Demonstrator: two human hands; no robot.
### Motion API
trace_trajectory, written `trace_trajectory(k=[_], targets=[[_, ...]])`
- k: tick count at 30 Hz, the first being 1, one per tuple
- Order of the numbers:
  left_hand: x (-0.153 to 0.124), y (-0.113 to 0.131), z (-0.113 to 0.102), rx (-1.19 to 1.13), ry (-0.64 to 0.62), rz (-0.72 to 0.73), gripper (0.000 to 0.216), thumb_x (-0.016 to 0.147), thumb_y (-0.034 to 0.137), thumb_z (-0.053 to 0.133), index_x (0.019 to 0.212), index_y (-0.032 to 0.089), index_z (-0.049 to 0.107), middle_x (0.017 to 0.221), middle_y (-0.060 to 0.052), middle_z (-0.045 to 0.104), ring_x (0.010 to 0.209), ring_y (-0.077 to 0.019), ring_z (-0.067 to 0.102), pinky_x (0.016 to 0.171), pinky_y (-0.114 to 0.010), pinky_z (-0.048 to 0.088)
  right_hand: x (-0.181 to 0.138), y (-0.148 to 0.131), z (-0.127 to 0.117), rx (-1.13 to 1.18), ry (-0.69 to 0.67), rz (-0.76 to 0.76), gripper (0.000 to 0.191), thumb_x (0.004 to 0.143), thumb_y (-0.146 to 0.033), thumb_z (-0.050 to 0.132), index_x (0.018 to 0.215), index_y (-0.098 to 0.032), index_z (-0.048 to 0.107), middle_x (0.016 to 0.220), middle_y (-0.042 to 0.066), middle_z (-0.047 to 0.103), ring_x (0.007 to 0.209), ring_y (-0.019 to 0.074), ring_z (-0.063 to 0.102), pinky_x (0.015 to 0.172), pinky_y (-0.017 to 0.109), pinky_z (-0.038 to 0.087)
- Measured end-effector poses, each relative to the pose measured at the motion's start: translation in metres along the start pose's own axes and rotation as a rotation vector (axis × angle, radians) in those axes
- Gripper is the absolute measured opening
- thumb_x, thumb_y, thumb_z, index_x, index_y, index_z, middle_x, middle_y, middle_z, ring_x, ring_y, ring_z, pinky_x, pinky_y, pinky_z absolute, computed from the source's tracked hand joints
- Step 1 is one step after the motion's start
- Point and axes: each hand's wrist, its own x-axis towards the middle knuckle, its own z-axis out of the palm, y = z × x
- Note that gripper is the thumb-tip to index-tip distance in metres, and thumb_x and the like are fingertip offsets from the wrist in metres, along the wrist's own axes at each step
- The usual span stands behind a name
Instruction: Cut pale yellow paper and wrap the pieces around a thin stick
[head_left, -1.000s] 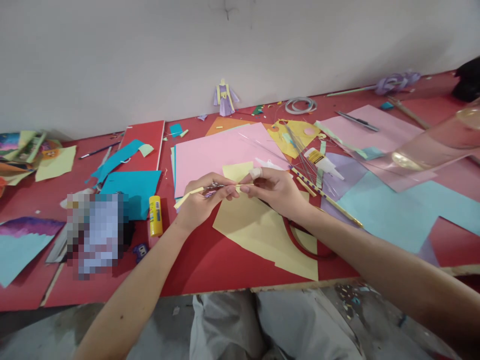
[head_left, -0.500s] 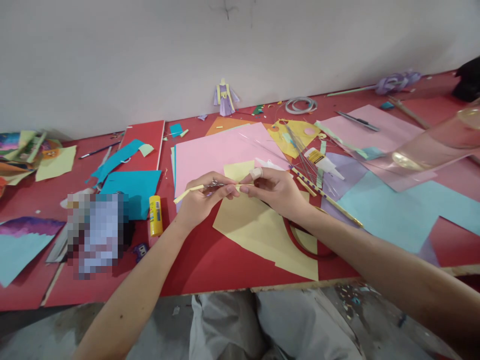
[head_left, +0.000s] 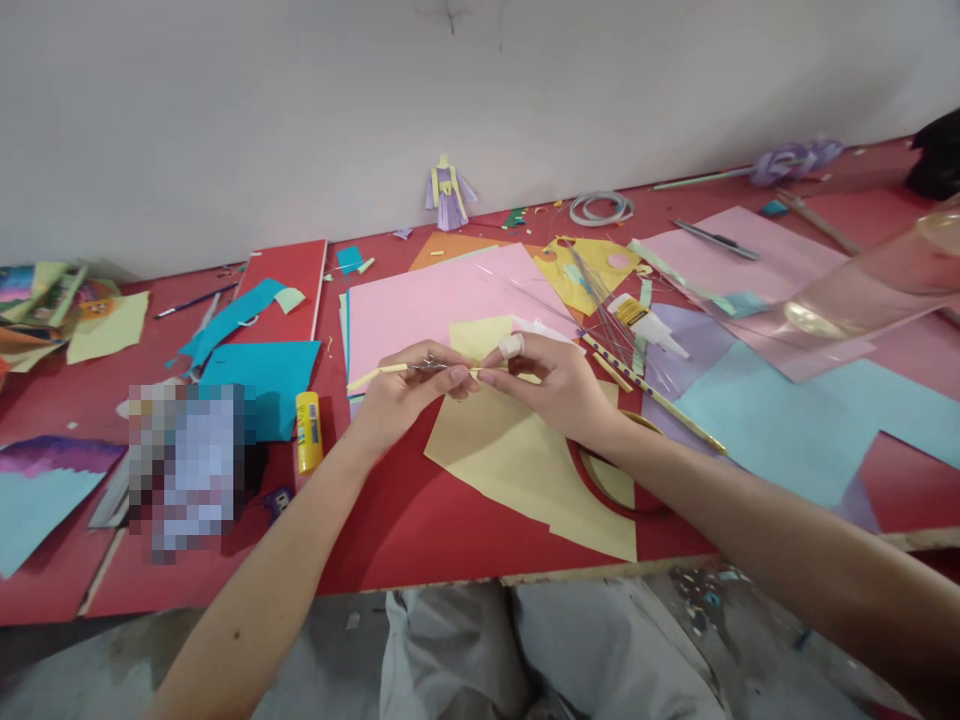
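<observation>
The work in hand looks like winding a thin yellow paper strip (head_left: 375, 376) round a fine wire (head_left: 439, 369), and by my reading it is partway done: the left end of the strip sticks out bare and flat past the knuckles, while the stretch between the two hands looks wrapped or twisted close to the wire. How much remains I cannot tell, since the fingers hide the middle.

At the far left of the red table (head_left: 420, 530) lie loose paper scraps and a blurred patch; just right of that patch a yellow glue stick (head_left: 308, 431) lies on its side, near the left wrist.

The left hand (head_left: 401, 392) is closed in a pinch, thumb and forefinger tips pressed on the strip and wire, the other fingers curled under. The strip sits in the air just above the table, in front of the pink sheet (head_left: 442, 300).

The right hand (head_left: 551, 385) meets it from the right, fingertips also pinched shut on the same strip and wire, almost touching the left fingertips. A pale band or tape wraps one right finger.

Beneath both hands lies a pale yellow sheet (head_left: 525, 470). Farther right, a white glue bottle (head_left: 646, 324) rests among thin wires, and beyond it a light blue sheet (head_left: 787, 420).
</observation>
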Motion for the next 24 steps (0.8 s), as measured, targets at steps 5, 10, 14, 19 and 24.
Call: trace_trajectory(k=[5, 10, 14, 19, 24], targets=[[0.0007, -0.0021, -0.0012, 0.007, -0.001, -0.027, 0.016, 0.085, 0.030, 0.073, 0.094, 0.017, 0.069, 0.079, -0.003, 0.073, 0.074, -0.0138, 0.068, 0.072, -0.026, 0.057, -0.0007, 0.0022, -0.0006, -0.043, -0.007, -0.024, 0.017, 0.084, -0.037, 0.073, 0.087, -0.020, 0.071, 0.084, 0.003, 0.070, 0.077, 0.0165, 0.065, 0.071, 0.030, 0.053], [0.0004, -0.0012, -0.0019, 0.030, 0.005, -0.022, 0.013, 0.083, 0.028, 0.074, 0.087, 0.016, 0.069, 0.077, -0.003, 0.071, 0.071, -0.0124, 0.066, 0.069, -0.025, 0.055, -0.0010, 0.0022, -0.0008, -0.080, -0.010, -0.061, 0.013, 0.084, -0.033, 0.073, 0.088, -0.021, 0.072, 0.083, 0.002, 0.069, 0.076, 0.0149, 0.064, 0.069, 0.028, 0.052], [0.0005, -0.0007, -0.0023, 0.032, 0.004, -0.023, 0.011, 0.083, 0.026, 0.075, 0.085, 0.016, 0.070, 0.075, -0.002, 0.071, 0.069, -0.0113, 0.065, 0.069, -0.023, 0.054, -0.0007, 0.0023, -0.0006, -0.093, -0.011, -0.076, 0.013, 0.084, -0.032, 0.072, 0.088, -0.020, 0.072, 0.082, 0.002, 0.069, 0.075, 0.0142, 0.063, 0.068, 0.027, 0.051], [0.0010, -0.0009, -0.0024, 0.032, 0.004, -0.024, 0.012, 0.083, 0.027, 0.075, 0.084, 0.016, 0.070, 0.073, -0.001, 0.070, 0.069, -0.0118, 0.065, 0.070, -0.024, 0.054, -0.0006, 0.0034, -0.0006, -0.101, -0.025, -0.075, 0.017, 0.085, -0.036, 0.071, 0.088, -0.019, 0.070, 0.083, 0.002, 0.069, 0.076, 0.0150, 0.063, 0.069, 0.028, 0.051], [0.0010, -0.0013, -0.0021, 0.047, 0.013, -0.029, 0.013, 0.082, 0.028, 0.075, 0.083, 0.016, 0.069, 0.073, -0.002, 0.069, 0.069, -0.0120, 0.065, 0.070, -0.024, 0.054, -0.0006, 0.0039, -0.0005, -0.106, -0.035, -0.070, 0.019, 0.085, -0.038, 0.071, 0.089, -0.020, 0.070, 0.084, 0.002, 0.068, 0.077, 0.0154, 0.063, 0.069, 0.029, 0.051]])
